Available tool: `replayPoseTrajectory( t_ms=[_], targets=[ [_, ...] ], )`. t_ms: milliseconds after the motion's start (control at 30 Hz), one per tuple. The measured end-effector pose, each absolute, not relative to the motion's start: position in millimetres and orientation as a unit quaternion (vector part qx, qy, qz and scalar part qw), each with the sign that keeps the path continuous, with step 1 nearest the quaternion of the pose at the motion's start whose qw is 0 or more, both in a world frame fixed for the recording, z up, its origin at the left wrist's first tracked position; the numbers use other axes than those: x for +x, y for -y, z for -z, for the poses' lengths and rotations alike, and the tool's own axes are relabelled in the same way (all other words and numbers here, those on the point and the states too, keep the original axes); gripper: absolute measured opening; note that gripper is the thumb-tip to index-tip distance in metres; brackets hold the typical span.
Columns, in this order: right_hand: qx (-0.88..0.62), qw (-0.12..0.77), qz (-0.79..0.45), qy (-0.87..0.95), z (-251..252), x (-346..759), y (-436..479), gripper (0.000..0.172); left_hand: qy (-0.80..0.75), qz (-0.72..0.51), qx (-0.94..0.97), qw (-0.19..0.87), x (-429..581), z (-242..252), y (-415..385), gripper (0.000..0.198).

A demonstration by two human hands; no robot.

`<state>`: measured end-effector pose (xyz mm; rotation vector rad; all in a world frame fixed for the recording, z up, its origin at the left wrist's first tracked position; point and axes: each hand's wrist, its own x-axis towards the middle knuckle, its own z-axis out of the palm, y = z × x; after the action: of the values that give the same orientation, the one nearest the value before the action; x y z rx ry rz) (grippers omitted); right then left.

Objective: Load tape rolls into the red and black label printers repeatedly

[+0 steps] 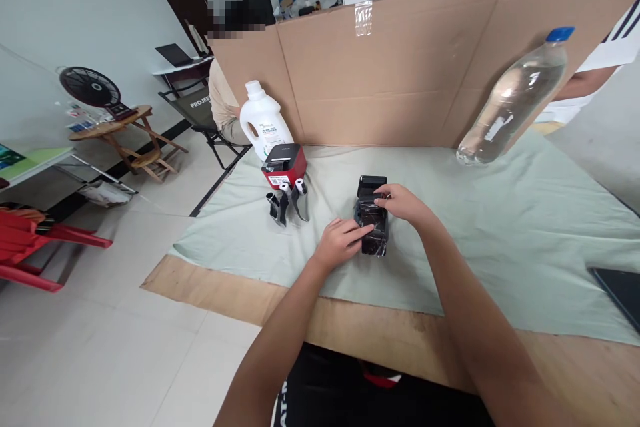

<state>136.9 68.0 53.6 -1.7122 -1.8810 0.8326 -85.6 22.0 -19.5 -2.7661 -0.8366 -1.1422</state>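
A small black box-shaped device (374, 237) lies on the green cloth in front of me, its surface shiny as if wrapped in clear film. A black flap-like part (373, 182) shows at its far end; whether it is joined on I cannot tell. My left hand (343, 240) rests at the device's left side, index finger stretched across its top. From the right, my right hand (399, 202) pinches the black device near the far end. To the left stand several small black-and-white rolls (285, 203) with loose tails, beside a red and black box-shaped machine (285, 165).
Behind the red machine is a white jug (265, 120). A tall cardboard panel (390, 67) closes off the far side, with a large clear bottle (515, 103) leaning there. A dark tablet or phone (617, 293) lies at the right edge. People sit beyond the panel.
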Motion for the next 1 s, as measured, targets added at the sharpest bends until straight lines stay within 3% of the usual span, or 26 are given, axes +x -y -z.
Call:
replayPoseTrajectory(
  t_ms=[233,600,700,833,900,1000],
  targets=[
    [-0.64,0.212,-0.236,0.7,-33.7,134.7,-68.7,0.03,0.282,0.343,-0.896,0.011,-86.1,21.7,-22.8,0.046],
    [-0.692,0.166,-0.117,0.693,-32.2,111.8,-52.8,0.025,0.274,0.345,-0.898,0.009,-84.3,24.9,-23.6,0.033],
    [-0.698,0.231,-0.106,0.67,-34.0,114.1,-57.1,0.024,0.272,0.343,-0.899,0.011,-84.7,25.9,-23.9,0.031],
    [-0.64,0.337,-0.081,0.686,-32.9,123.8,-69.0,0.039,0.261,0.343,-0.902,0.007,-86.3,26.6,-23.4,0.029],
    [-0.599,0.349,-0.102,0.713,-32.4,128.5,-73.4,0.042,0.26,0.332,-0.907,-0.002,-87.5,26.4,-22.2,0.03],
    [-0.585,0.341,-0.13,0.724,-35.3,133.7,-74.9,0.032,0.253,0.33,-0.91,-0.013,-88.6,25.7,-18.9,0.032]
  ],
)
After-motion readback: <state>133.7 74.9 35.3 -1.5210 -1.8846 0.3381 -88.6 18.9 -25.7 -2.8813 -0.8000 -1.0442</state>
